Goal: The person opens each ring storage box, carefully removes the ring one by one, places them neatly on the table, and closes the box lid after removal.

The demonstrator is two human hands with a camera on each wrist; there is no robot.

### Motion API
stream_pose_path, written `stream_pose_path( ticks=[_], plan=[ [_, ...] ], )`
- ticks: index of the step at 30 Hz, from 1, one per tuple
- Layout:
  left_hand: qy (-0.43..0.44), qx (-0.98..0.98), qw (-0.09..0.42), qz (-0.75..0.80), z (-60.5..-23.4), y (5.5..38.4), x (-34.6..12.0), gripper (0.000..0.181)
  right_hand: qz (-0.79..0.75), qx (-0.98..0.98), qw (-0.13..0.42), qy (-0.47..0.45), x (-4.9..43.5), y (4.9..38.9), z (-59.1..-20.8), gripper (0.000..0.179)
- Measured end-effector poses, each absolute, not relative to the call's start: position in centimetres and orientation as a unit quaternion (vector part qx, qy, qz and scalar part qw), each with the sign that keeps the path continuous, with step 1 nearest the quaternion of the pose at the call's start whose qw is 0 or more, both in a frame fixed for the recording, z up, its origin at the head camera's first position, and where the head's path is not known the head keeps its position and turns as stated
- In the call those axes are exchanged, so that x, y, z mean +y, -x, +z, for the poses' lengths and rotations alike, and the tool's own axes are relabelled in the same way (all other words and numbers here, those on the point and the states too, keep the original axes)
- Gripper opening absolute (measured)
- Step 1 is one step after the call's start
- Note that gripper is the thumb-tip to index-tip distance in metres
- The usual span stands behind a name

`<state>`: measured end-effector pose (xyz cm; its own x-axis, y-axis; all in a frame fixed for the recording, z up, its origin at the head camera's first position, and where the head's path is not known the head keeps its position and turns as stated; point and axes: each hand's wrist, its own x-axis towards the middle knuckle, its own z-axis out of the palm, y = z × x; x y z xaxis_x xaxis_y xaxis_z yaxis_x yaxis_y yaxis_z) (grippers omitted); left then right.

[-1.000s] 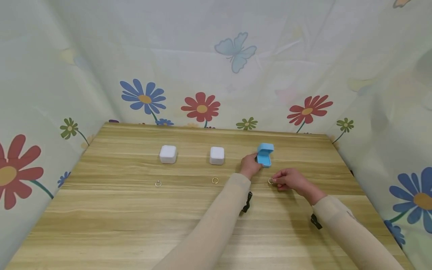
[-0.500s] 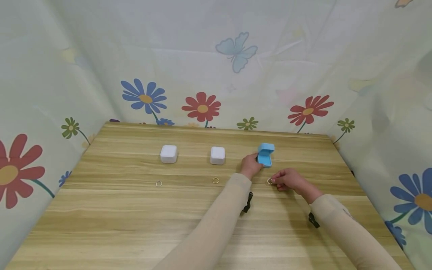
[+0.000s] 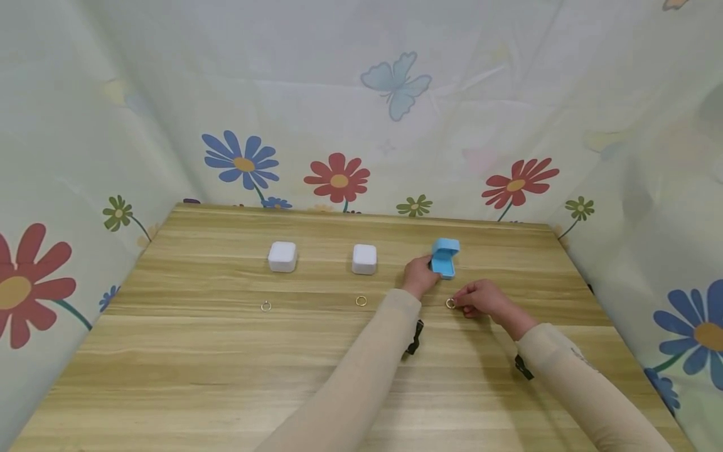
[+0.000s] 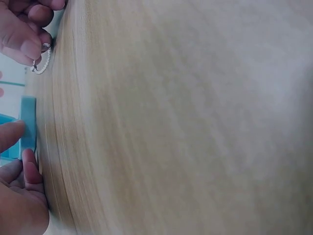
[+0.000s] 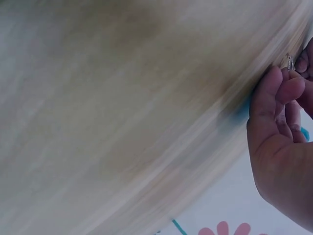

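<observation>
A small light-blue ring box [image 3: 443,268] stands on the table with its lid raised. My left hand [image 3: 420,276] holds its base from the left side. In the left wrist view, the thumb rests against the front of the blue base [image 4: 29,117], with curled fingers beside it. Just in front and to the right of the box, my right hand [image 3: 484,301] pinches a silvery ring [image 3: 450,303] between thumb and forefinger. The left wrist view shows this ring's beaded-looking band [image 4: 44,64] hanging from the fingertips. Part of the ring is hidden behind the fingers.
Two white boxes [image 3: 282,257] [image 3: 364,259], both closed, stand left of the blue one. In front of them lie a silvery ring [image 3: 266,306] and a gold-coloured ring [image 3: 361,301]. A wooden table [image 3: 203,364] meets a flowered cloth [image 3: 452,144] at the back and sides.
My right hand has drifted very slightly left with the pinched ring. The left hand and the blue ring box keep their place.
</observation>
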<state>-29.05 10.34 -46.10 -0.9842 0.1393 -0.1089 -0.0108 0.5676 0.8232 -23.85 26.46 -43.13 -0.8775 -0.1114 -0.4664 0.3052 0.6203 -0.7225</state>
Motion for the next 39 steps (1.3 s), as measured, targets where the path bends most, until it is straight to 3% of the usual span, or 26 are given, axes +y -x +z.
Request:
stream_pose_path(
  ticks=[17,39],
  plan=[
    [-0.034,0.874,0.09,0.476,-45.72,28.91,10.49,0.054,-0.393,0.892,0.221,-0.023,26.99,24.53,-43.41,0.018],
    [-0.04,0.876,0.084,0.473,-46.0,28.91,10.25,0.051,-0.366,0.906,0.206,-0.055,26.27,24.59,-43.54,0.019]
  ],
)
